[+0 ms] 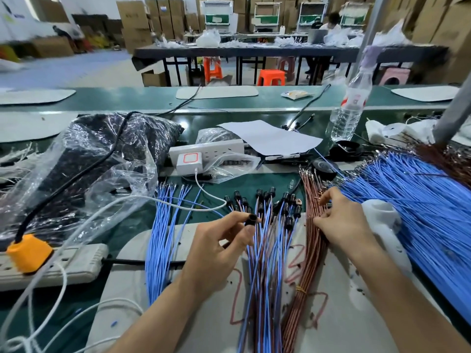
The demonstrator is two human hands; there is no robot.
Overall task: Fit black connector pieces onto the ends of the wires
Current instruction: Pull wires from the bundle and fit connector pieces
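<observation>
My left hand [219, 240] pinches a black connector piece [251, 219] between thumb and fingertips, above the grey mat [158, 289]. My right hand [339, 220] picks at the bundle of brown wires [309, 233], its fingertips curled into the strands. Between the hands lies a fan of blue and brown wires [267, 250] whose far ends carry black connectors [288, 202]. A separate bunch of bare blue wires [163, 225] lies to the left.
A big heap of blue wires [413, 200] fills the right side. A clear plastic bag of dark parts [102, 154], power strips [51, 266] with an orange plug [29, 253], white cables, a paper sheet [270, 136] and a water bottle [350, 108] crowd the green bench.
</observation>
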